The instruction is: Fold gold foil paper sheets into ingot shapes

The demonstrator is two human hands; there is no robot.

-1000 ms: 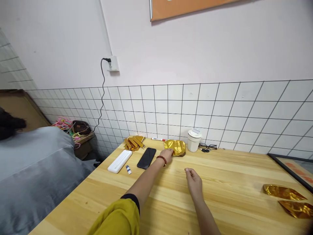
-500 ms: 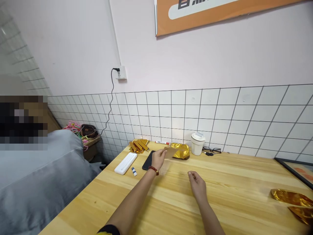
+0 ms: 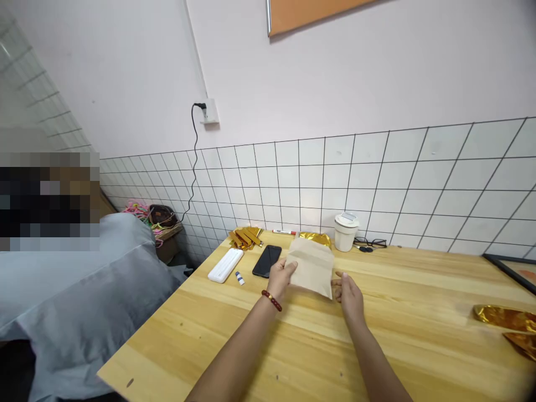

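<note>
While gripped by two hands [image 3: 281, 274] [image 3: 348, 291], one paper bag [image 3: 312, 267].

Our kraft paper bag [image 3: 312, 269] hides most of the gold foil pile [image 3: 316, 238] behind it. The frame edge cuts off the orange board [image 3: 310, 12] and the picture frame [image 3: 513, 269].

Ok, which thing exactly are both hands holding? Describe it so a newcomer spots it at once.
Start at the wooden table against the tiled wall. Near its far edge, in front of the white cup, the left hand and right hand hold a kraft paper pouch between them. It is matte tan, unlike the shiny gold foil bags around.
</note>
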